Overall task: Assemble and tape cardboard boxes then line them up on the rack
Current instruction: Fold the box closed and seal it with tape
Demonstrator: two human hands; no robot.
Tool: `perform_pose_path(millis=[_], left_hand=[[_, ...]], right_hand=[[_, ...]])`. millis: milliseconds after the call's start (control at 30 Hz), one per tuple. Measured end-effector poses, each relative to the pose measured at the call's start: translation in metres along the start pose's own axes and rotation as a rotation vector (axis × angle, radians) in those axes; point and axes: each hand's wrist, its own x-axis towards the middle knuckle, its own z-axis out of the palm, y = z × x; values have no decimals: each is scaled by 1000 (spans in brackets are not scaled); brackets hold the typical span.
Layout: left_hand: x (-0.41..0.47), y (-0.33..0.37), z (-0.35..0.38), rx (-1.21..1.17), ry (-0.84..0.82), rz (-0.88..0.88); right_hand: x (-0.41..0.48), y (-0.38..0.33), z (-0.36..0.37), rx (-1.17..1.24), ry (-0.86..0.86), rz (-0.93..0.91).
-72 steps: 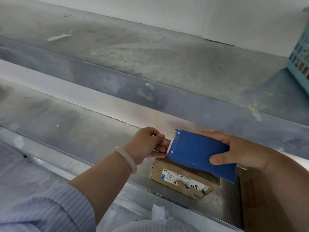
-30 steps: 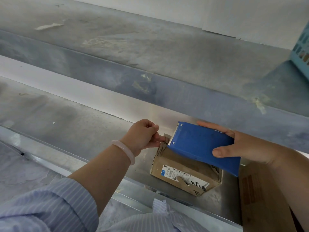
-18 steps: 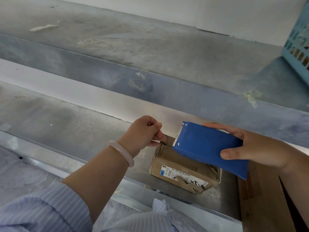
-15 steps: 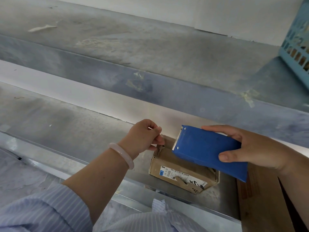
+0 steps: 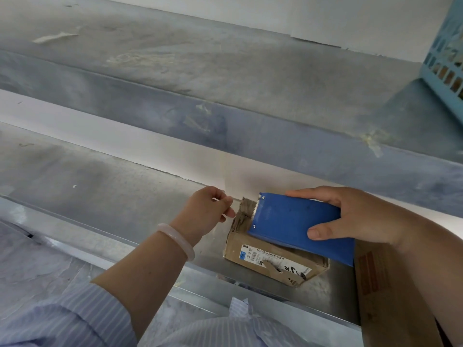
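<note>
A small cardboard box [image 5: 270,259] with a white label lies on the metal rack shelf [image 5: 100,186]. My right hand [image 5: 350,216] grips a blue tape dispenser [image 5: 298,226] held over the box's top, its toothed edge pointing left. My left hand [image 5: 208,211] is just left of the teeth and pinches the free end of the tape [image 5: 244,212], stretched between my fingers and the dispenser. A pale bangle sits on my left wrist.
A larger cardboard box [image 5: 390,296] stands right of the small one, partly under my right arm. An upper shelf [image 5: 225,71] runs above, with a light blue plastic basket [image 5: 448,46] at its right end. The lower shelf stretches bare to the left.
My left hand has drawn the tape end a little away from the dispenser's teeth, so a short strip now shows. The dispenser has shifted slightly right over the box.
</note>
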Motion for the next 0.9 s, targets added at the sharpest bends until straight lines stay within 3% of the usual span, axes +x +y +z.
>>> perform_pose_path(millis=[533, 900], left_hand=[[1, -17, 10, -317, -113, -275], [4, -23, 13, -253, -234, -311]], right_hand=[[4, 1, 0, 7, -36, 24], [5, 4, 1, 43, -42, 20]])
